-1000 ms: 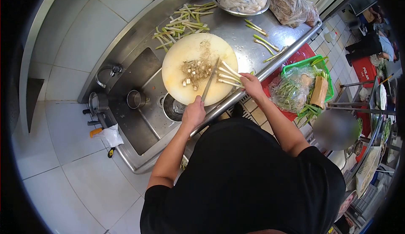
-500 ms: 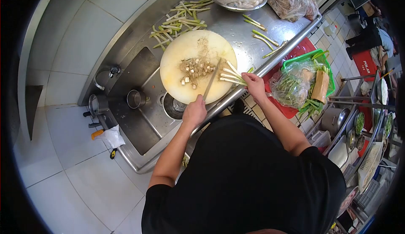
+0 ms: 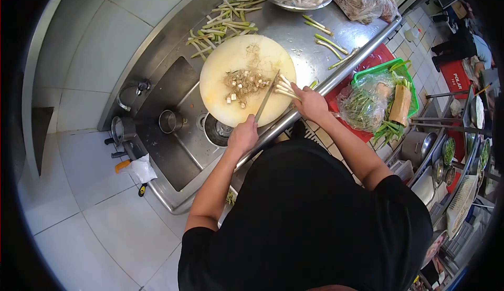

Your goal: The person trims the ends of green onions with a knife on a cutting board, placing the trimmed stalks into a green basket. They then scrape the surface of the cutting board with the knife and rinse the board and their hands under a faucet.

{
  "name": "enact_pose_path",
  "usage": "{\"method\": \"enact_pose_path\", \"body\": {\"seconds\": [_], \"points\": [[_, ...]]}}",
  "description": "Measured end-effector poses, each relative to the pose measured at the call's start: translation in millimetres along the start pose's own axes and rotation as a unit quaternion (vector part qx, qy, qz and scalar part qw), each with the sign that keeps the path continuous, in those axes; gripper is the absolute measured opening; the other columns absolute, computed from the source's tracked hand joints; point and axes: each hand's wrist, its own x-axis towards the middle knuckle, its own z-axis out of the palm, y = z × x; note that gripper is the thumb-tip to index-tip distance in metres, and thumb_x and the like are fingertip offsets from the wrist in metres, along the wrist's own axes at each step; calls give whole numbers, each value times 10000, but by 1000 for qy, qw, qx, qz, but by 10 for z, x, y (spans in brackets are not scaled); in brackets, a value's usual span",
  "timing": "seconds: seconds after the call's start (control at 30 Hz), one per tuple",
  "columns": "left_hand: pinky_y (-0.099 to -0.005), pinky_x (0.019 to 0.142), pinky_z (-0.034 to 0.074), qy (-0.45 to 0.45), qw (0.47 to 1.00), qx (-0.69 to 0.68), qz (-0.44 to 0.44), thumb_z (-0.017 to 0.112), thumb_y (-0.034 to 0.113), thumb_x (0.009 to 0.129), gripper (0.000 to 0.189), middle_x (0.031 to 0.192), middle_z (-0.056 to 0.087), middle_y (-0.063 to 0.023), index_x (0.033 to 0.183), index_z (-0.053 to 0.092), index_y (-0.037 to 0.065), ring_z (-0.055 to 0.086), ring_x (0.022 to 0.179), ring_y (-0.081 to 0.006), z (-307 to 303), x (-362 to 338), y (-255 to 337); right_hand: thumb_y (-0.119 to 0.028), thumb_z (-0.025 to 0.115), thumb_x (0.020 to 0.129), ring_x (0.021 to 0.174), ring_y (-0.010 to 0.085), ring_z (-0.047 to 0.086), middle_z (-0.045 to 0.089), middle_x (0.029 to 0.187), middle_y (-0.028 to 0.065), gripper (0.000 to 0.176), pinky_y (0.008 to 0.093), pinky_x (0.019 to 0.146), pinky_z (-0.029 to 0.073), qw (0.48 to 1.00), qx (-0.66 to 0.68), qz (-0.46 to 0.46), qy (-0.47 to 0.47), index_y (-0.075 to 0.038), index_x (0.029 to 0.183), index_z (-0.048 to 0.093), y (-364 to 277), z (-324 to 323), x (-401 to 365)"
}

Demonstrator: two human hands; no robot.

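You had your left hand closed round the handle of the knife, blade slanting away from you across the round cutting board. Your right hand was gripping a small bunch of spring onions over the board's right side, white ends pointing in at the blade. My guess is you held them well back like that to keep your fingers off the edge and leave the ends exposed. Couldn't tell if the blade was actually touching the board.

The board sat partly over the sink and partly on the steel counter, probably to bring it close to you. The root trimmings were heaped just left of the knife, maybe so the spot under the bunch had room. The pile of stalks lay loose behind the board, and a few loose onions were off to the right, likely within easy reach.

As for looks, your bunch was slim and pale, fanned out slightly at the tips, with the greener parts mostly hidden by your hand.
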Motion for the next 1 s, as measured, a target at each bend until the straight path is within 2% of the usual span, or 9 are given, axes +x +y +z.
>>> {"method": "enact_pose_path", "body": {"seconds": [0.23, 0.37, 0.63, 0.77, 1.0], "points": [[-572, 741, 465, -3, 1000, -10, -12, 440, 218, 960, 199, 803, 613, -316, 1030, 453, 32, 604, 806, -497, 39, -84, 85, -275, 537, 924, 790, 368, 653, 601, 989, 195, 549, 459, 704, 543, 999, -46, 25, -16, -107, 1423, 384, -196, -34, -24], [-571, 744, 464, 0, 1000, 9, -8, 442, 222, 960, 202, 796, 612, -314, 1029, 452, 33, 603, 807, -497, 17, -129, 25, -279, 550, 919, 781, 359, 657, 593, 1001, 190, 562, 452, 679, 547, 998, -55, 7, 5, -86, 1418, 379, -128, 110, 43], [-583, 751, 460, -9, 1000, 22, -1, 425, 264, 971, 224, 817, 625, -295, 1046, 463, 56, 616, 820, -488, -53, -85, -49, -287, 581, 897, 692, 273, 659, 574, 961, 147, 506, 391, 597, 546, 994, -95, -29, 53, -41, 1326, 475, -173, 95, 86], [-582, 748, 464, 6, 999, 22, -38, 417, 261, 973, 227, 827, 628, -296, 1052, 458, 52, 615, 823, -491, -239, -194, 136, -265, 578, 901, 690, 315, 642, 567, 943, 153, 458, 415, 584, 534, 994, -75, -47, 71, -53, 1300, 500, -125, 148, 93], [-576, 748, 467, -48, 997, 47, -30, 424, 231, 967, 219, 835, 635, -297, 1052, 453, 32, 626, 831, -477, -212, -309, 186, -254, 556, 912, 693, 281, 647, 569, 962, 139, 445, 397, 607, 535, 991, -101, -59, 67, -39, 1298, 504, -116, 162, 106]]}}
